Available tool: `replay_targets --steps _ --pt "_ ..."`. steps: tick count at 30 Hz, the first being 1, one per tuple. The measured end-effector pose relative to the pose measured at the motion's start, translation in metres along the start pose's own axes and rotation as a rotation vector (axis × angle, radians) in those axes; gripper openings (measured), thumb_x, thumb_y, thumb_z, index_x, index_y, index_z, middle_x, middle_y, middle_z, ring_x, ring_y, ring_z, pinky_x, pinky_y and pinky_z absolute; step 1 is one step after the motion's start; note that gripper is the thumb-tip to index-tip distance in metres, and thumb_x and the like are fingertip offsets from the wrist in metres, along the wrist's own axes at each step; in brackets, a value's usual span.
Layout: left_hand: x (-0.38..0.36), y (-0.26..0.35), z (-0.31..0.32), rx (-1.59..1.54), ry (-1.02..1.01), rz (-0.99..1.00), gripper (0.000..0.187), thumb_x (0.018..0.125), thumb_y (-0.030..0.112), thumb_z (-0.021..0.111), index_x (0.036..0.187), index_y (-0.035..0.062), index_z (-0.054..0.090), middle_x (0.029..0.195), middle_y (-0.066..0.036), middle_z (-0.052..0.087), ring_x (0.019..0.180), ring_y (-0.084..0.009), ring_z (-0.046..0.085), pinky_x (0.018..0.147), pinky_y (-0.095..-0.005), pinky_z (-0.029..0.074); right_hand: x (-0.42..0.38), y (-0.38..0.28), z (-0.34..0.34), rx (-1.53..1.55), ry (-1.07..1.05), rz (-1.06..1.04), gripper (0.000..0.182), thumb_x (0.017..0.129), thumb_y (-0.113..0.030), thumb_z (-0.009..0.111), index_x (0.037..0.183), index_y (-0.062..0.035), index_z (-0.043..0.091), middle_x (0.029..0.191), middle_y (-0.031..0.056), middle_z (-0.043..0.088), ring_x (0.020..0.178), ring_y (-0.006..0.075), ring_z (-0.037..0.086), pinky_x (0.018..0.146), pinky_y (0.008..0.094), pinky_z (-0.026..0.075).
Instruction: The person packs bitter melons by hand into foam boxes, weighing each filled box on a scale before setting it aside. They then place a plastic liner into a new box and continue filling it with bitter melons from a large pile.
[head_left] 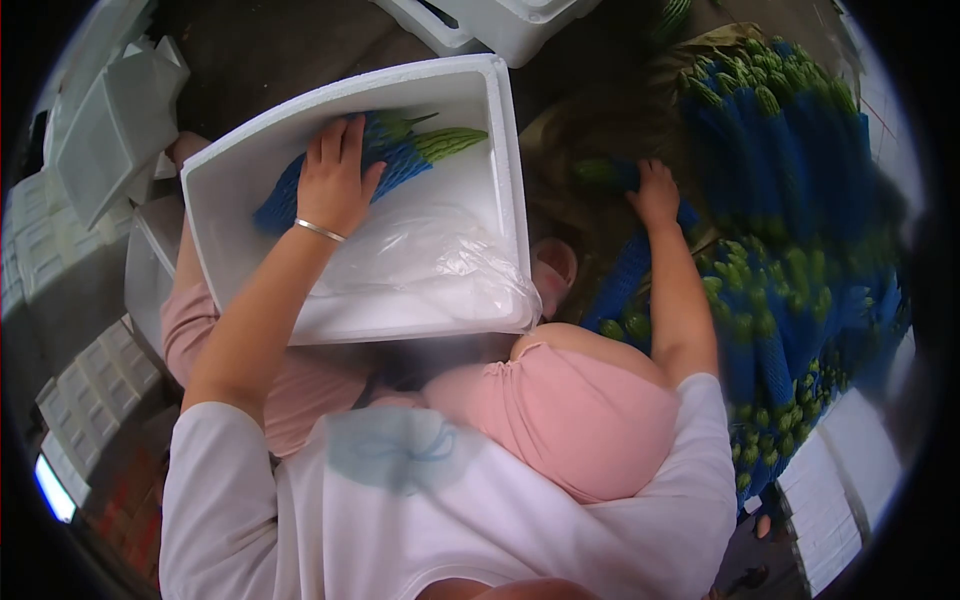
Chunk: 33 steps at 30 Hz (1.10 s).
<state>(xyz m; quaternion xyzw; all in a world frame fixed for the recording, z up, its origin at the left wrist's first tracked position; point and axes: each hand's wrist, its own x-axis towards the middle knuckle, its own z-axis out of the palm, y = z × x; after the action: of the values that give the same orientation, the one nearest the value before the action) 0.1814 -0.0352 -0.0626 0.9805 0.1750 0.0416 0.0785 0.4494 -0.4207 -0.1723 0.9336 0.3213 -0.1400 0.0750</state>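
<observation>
A white foam box (505, 200) stands tilted before my lap, with a crumpled clear plastic bag (430, 255) inside. Against its far wall lie green bitter melons (452, 143) in blue foam net sleeves (405, 165). My left hand (335, 178), with a bracelet at the wrist, rests on top of these, fingers stretched out and thumb apart. Outside the box, on the right, my right hand (655, 192) has its fingers closed round a dark green bitter melon (603, 173) in a blue sleeve. Its fingertips are blurred.
A large heap of sleeved bitter melons (770, 160) fills the right side, with more melons (770, 290) nearer me. White foam boxes and lids (120, 130) are stacked on the left. Another white box (520, 25) stands beyond mine. My bare foot (553, 270) is beside the box.
</observation>
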Motion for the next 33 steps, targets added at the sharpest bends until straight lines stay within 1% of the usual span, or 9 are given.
replay_targets --steps 7,10,14,17,20,22,27,30,33 --pt "-0.016 0.006 -0.044 -0.001 0.089 0.009 0.058 0.077 0.019 0.071 0.13 0.0085 0.05 0.13 -0.014 0.044 0.116 -0.0341 0.044 0.099 -0.0408 0.037 -0.035 -0.009 -0.085 0.381 0.456 0.204 0.057 0.065 -0.018 0.075 0.115 -0.0056 0.05 0.111 0.0163 0.058 0.105 0.0363 0.055 0.087 0.0433 0.046" --pt "-0.017 0.025 -0.089 -0.487 0.123 0.073 0.058 0.081 0.019 0.069 0.134 0.008 0.047 0.132 -0.014 0.044 0.12 -0.0316 0.045 0.1 -0.0396 0.038 -0.073 -0.008 -0.178 1.22 0.773 0.11 0.049 0.076 -0.009 0.07 0.119 0.0016 0.049 0.111 0.013 0.06 0.101 0.0214 0.059 0.088 0.0341 0.047" --pt "0.009 0.096 -0.179 -0.693 0.238 0.35 0.067 0.076 0.021 0.075 0.135 0.0078 0.046 0.134 -0.015 0.045 0.122 -0.0303 0.046 0.1 -0.0392 0.038 -0.118 -0.073 -0.297 1.811 0.522 -0.525 0.056 0.081 -0.026 0.059 0.131 -0.005 0.044 0.131 0.0199 0.048 0.129 0.0358 0.041 0.106 0.0517 0.034" --pt "0.014 0.125 -0.205 -0.531 0.246 0.404 0.08 0.064 0.015 0.079 0.136 0.0112 0.042 0.122 -0.014 0.051 0.108 -0.0342 0.054 0.087 -0.0387 0.046 -0.118 -0.141 -0.311 1.986 0.171 -0.557 0.061 0.082 -0.022 0.068 0.134 -0.0046 0.043 0.13 0.0168 0.05 0.127 0.032 0.044 0.107 0.0468 0.035" --pt "-0.009 0.094 -0.177 -0.473 0.066 0.214 0.073 0.062 0.0 0.07 0.128 0.0122 0.044 0.11 -0.014 0.055 0.096 -0.036 0.058 0.076 -0.0401 0.05 -0.106 -0.128 -0.28 1.865 -0.125 -0.72 0.055 0.083 -0.013 0.069 0.132 -0.0021 0.045 0.129 0.0148 0.052 0.122 0.0253 0.049 0.104 0.0395 0.039" --pt "-0.032 0.054 -0.168 -0.48 -0.137 0.203 0.067 0.06 0.0 0.068 0.124 0.0075 0.048 0.106 -0.016 0.055 0.095 -0.0391 0.057 0.081 -0.0394 0.048 -0.087 -0.087 -0.25 1.655 -0.201 -0.358 0.042 0.082 -0.012 0.071 0.12 -0.0014 0.055 0.114 0.0088 0.061 0.105 0.0167 0.057 0.092 0.0297 0.046" --pt "-0.077 -0.021 -0.131 -0.478 -0.692 0.069 0.061 0.057 0.013 0.07 0.116 0.004 0.056 0.1 -0.016 0.058 0.096 -0.0373 0.057 0.085 -0.0386 0.046 -0.032 0.085 -0.122 0.99 0.555 0.391 0.049 0.081 -0.019 0.069 0.124 -0.0023 0.052 0.125 0.0125 0.054 0.115 0.024 0.053 0.097 0.0365 0.044" --pt "-0.068 -0.041 -0.11 -0.446 -1.047 -0.02 0.064 0.059 0.017 0.071 0.12 0.0043 0.057 0.102 -0.018 0.058 0.1 -0.0352 0.056 0.091 -0.0385 0.044 -0.005 0.168 -0.115 0.306 0.569 0.626 0.066 0.08 -0.025 0.067 0.137 -0.0061 0.04 0.142 0.0124 0.04 0.132 0.0296 0.038 0.109 0.0426 0.03" --pt "-0.038 -0.009 -0.119 -0.125 -0.952 0.147 0.066 0.059 0.02 0.073 0.122 0.0052 0.056 0.107 -0.017 0.056 0.102 -0.035 0.053 0.09 -0.039 0.044 0.013 0.208 -0.103 -0.057 0.309 0.715 0.077 0.077 -0.027 0.071 0.142 -0.0083 0.033 0.143 0.0127 0.037 0.134 0.0296 0.033 0.112 0.0417 0.025"
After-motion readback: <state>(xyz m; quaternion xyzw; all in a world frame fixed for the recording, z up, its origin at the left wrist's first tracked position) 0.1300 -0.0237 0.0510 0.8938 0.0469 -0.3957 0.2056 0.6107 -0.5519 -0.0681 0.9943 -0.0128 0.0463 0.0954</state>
